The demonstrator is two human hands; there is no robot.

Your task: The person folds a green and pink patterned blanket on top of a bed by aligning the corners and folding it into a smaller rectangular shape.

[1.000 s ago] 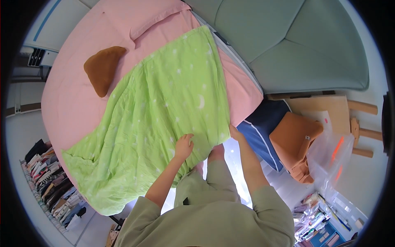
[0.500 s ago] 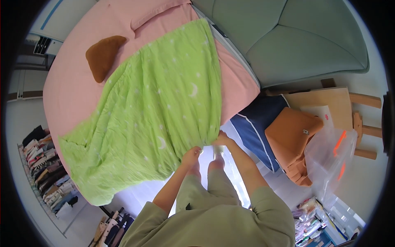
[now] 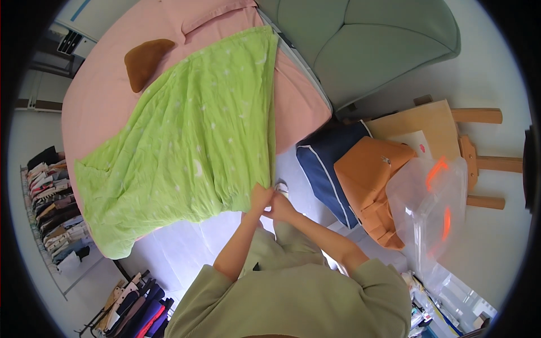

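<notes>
A light green blanket (image 3: 197, 132) with white moons and stars lies spread over the bed, gathered into folds toward its near edge. My left hand (image 3: 261, 197) is closed on that edge at the near right corner. Right beside it, my right hand (image 3: 280, 207) is also closed at the corner, its fingers meeting those of the left. The exact grip between the two hands is partly hidden. Under the blanket is a pink sheet (image 3: 101, 107), and a brown cushion (image 3: 145, 61) rests on it beyond the blanket.
Right of the bed stand a green padded headboard (image 3: 389, 53), a navy bag (image 3: 327, 169), an orange-brown bag (image 3: 369, 174) and a clear plastic box (image 3: 425, 197) with orange handles. Clothes hang on a rack (image 3: 62, 214) at left. A pink pillow (image 3: 217, 19) lies at the far end.
My hands have come together; the right moved left along the blanket's edge to meet the left. The blanket's near right side has been drawn inward, and the view has shifted.
</notes>
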